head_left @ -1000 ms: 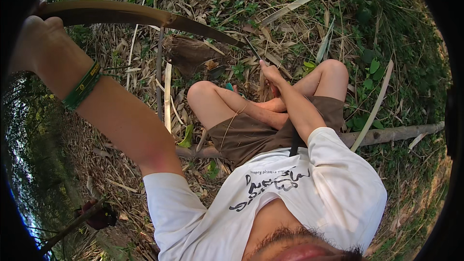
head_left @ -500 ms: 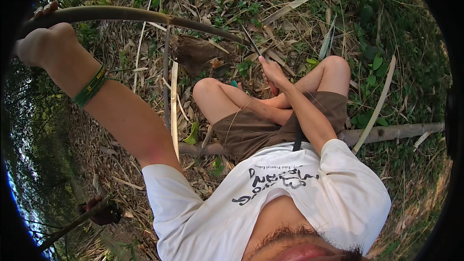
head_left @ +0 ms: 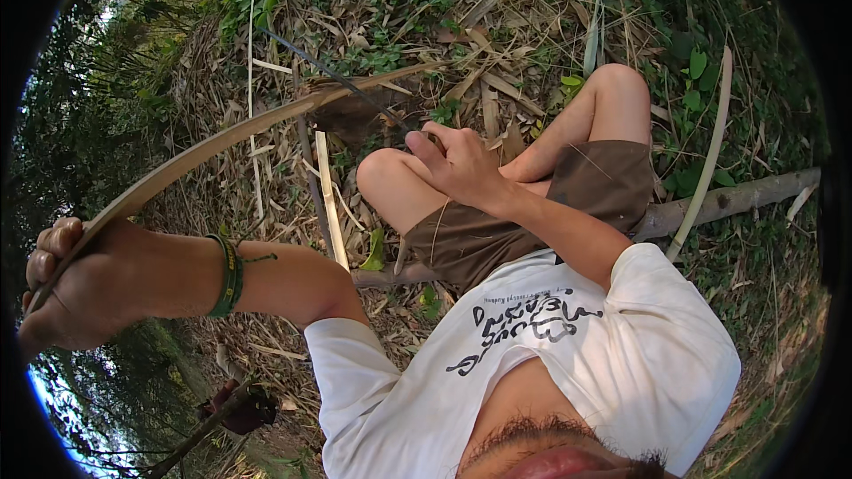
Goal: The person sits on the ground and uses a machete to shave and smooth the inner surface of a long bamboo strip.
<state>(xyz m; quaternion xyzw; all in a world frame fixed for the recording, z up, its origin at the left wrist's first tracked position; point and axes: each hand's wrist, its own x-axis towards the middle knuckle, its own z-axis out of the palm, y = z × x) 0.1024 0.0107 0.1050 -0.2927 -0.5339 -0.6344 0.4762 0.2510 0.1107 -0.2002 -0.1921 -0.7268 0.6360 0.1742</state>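
My left hand [head_left: 80,288], low at the left, is closed around one end of a long, curved bamboo strip [head_left: 200,151]. The strip's pale face shows, and it arches up and right toward the far side. In front of my crossed legs, my right hand [head_left: 466,168] is wrapped round the handle of a long knife. The knife's thin dark blade [head_left: 377,106] points up and left, crossing the strip near its far part. Whether blade and strip touch I cannot tell. My fingers hide most of the handle. Below the crossing lies a brown wood block [head_left: 355,120].
A thick pole [head_left: 732,202] lies across the ground at my seat. Loose pale strips lie at the right [head_left: 706,155] and beside my knee [head_left: 328,200]. Dry leaves and green plants cover the ground. At the lower left is a dark red object [head_left: 244,410] by a branch.
My left hand has come down, and the strip has turned from its dark side to its pale one. My right hand has moved left and nearer, with the knife now reaching farther left.
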